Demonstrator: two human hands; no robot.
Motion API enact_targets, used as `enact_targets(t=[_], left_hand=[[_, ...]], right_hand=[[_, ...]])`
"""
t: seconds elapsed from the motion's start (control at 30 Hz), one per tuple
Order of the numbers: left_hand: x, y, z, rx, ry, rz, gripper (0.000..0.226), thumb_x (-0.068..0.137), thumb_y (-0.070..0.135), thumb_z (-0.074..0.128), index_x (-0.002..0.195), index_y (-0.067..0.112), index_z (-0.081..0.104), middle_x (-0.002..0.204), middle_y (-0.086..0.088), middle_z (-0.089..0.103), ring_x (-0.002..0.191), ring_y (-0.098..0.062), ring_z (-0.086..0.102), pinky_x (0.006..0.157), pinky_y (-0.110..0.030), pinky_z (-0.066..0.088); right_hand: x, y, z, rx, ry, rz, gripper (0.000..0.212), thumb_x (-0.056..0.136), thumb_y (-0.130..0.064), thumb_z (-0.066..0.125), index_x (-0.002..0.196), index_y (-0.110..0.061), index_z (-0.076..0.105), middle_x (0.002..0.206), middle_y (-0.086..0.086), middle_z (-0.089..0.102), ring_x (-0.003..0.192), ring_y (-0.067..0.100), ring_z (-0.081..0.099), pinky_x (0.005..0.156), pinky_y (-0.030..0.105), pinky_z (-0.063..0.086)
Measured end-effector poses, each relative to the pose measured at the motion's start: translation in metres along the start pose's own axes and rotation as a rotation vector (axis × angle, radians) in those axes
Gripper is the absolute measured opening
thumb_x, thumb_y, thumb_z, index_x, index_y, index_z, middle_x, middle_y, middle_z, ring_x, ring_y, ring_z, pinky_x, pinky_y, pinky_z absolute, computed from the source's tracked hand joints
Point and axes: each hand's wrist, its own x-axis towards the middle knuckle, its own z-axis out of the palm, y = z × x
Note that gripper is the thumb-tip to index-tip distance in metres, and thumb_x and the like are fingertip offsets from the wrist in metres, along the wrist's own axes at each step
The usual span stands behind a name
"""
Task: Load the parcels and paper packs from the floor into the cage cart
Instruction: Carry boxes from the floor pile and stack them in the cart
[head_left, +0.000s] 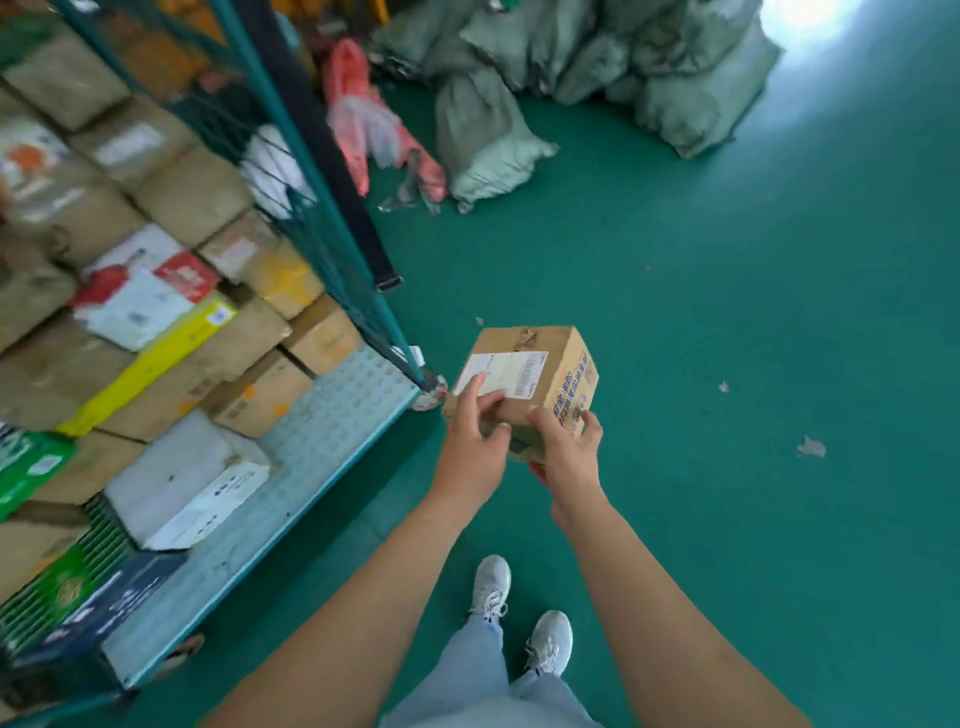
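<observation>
i see the green floor all around, with the cart at nine o'clock, stacked with parcels. grey sacks pile at twelve. dead centre i hold a box above the floor, just right of the cart's corner. my left hand has its fingers curled onto the labelled top; my right hand grips the near right edge.

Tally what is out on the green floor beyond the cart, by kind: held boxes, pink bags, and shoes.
Cardboard box, held in the grip of the left hand and right hand: 1
Pink bag beside the cage cart: 1
White shoes: 2
Total: 4
</observation>
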Motion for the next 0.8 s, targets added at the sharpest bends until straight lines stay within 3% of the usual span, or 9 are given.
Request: enact_targets(t=[0.1, 0.17, 0.27, 0.37, 0.43, 0.5, 0.63, 0.73, 0.8], left_hand=[[-0.009, 0.005, -0.050, -0.090, 0.272, -0.049, 0.070, 0.088, 0.045, 0.062, 0.152, 0.043, 0.034, 0.152, 0.003, 0.044, 0.141, -0.019, 0.042, 0.116, -0.050, 0.040], [-0.018, 0.010, -0.078, -0.144, 0.392, -0.120, 0.072, 0.096, 0.042, 0.065, 0.158, 0.035, 0.029, 0.161, -0.001, 0.032, 0.148, -0.022, 0.033, 0.120, -0.050, 0.034], [-0.028, 0.001, -0.125, -0.315, 0.448, -0.214, 0.076, 0.097, 0.048, 0.065, 0.160, 0.036, 0.024, 0.166, 0.003, 0.022, 0.150, -0.023, 0.029, 0.116, -0.044, 0.033], [-0.034, -0.009, -0.172, -0.535, 0.437, -0.268, 0.080, 0.087, 0.063, 0.069, 0.154, 0.038, 0.033, 0.158, 0.004, 0.039, 0.137, -0.021, 0.044, 0.111, -0.044, 0.039], [-0.038, -0.016, -0.206, -0.707, 0.437, -0.278, 0.069, 0.088, 0.062, 0.070, 0.145, 0.037, 0.042, 0.136, 0.005, 0.059, 0.118, -0.020, 0.056, 0.097, -0.037, 0.046], [-0.041, -0.020, -0.234, -0.809, 0.460, -0.274, 0.061, 0.089, 0.059, 0.070, 0.139, 0.037, 0.045, 0.123, 0.005, 0.063, 0.113, -0.026, 0.062, 0.092, -0.035, 0.053], [-0.039, -0.036, -0.313, -0.932, 0.517, -0.219, 0.067, 0.083, 0.066, 0.069, 0.139, 0.037, 0.045, 0.130, 0.001, 0.060, 0.117, -0.031, 0.063, 0.097, -0.036, 0.056], [-0.034, -0.049, -0.368, -0.994, 0.540, -0.209, 0.080, 0.071, 0.074, 0.069, 0.137, 0.036, 0.047, 0.131, -0.001, 0.063, 0.116, -0.027, 0.064, 0.088, -0.034, 0.055], [-0.027, -0.057, -0.406, -1.010, 0.559, -0.193, 0.071, 0.078, 0.072, 0.067, 0.135, 0.034, 0.050, 0.131, -0.004, 0.064, 0.115, -0.024, 0.064, 0.087, -0.034, 0.054]], right_hand=[[-0.031, -0.010, 0.026, -0.023, -0.139, -0.038, 0.078, 0.089, -0.039, 0.073, 0.153, -0.033, 0.027, 0.136, 0.002, 0.055, 0.113, 0.017, 0.063, 0.089, 0.034, 0.057], [-0.042, -0.013, 0.042, -0.036, -0.205, -0.038, 0.074, 0.090, -0.041, 0.072, 0.151, -0.033, 0.031, 0.136, 0.004, 0.055, 0.115, 0.019, 0.062, 0.089, 0.036, 0.058], [-0.059, -0.017, 0.076, -0.082, -0.309, -0.024, 0.070, 0.089, -0.044, 0.071, 0.148, -0.034, 0.035, 0.131, 0.003, 0.059, 0.116, 0.021, 0.064, 0.096, 0.041, 0.058], [-0.075, -0.022, 0.120, -0.120, -0.419, -0.019, 0.064, 0.091, -0.042, 0.070, 0.146, -0.033, 0.038, 0.125, 0.004, 0.060, 0.116, 0.024, 0.063, 0.100, 0.044, 0.057], [-0.082, -0.021, 0.157, -0.146, -0.479, -0.017, 0.059, 0.093, -0.040, 0.069, 0.144, -0.031, 0.040, 0.124, 0.006, 0.060, 0.117, 0.026, 0.063, 0.101, 0.045, 0.056], [-0.086, -0.017, 0.191, -0.176, -0.517, -0.010, 0.057, 0.092, -0.039, 0.070, 0.141, -0.030, 0.043, 0.125, 0.009, 0.059, 0.117, 0.029, 0.062, 0.099, 0.046, 0.057], [-0.097, -0.009, 0.280, -0.220, -0.612, -0.015, 0.060, 0.084, -0.044, 0.074, 0.136, -0.030, 0.048, 0.131, 0.013, 0.059, 0.118, 0.028, 0.061, 0.081, 0.038, 0.057], [-0.100, 0.001, 0.342, -0.233, -0.665, 0.006, 0.045, 0.092, -0.036, 0.069, 0.133, -0.027, 0.052, 0.131, 0.015, 0.060, 0.122, 0.030, 0.060, 0.089, 0.039, 0.055], [-0.103, 0.007, 0.384, -0.251, -0.704, 0.004, 0.042, 0.093, -0.036, 0.068, 0.131, -0.026, 0.053, 0.131, 0.016, 0.061, 0.121, 0.031, 0.060, 0.088, 0.039, 0.055]])
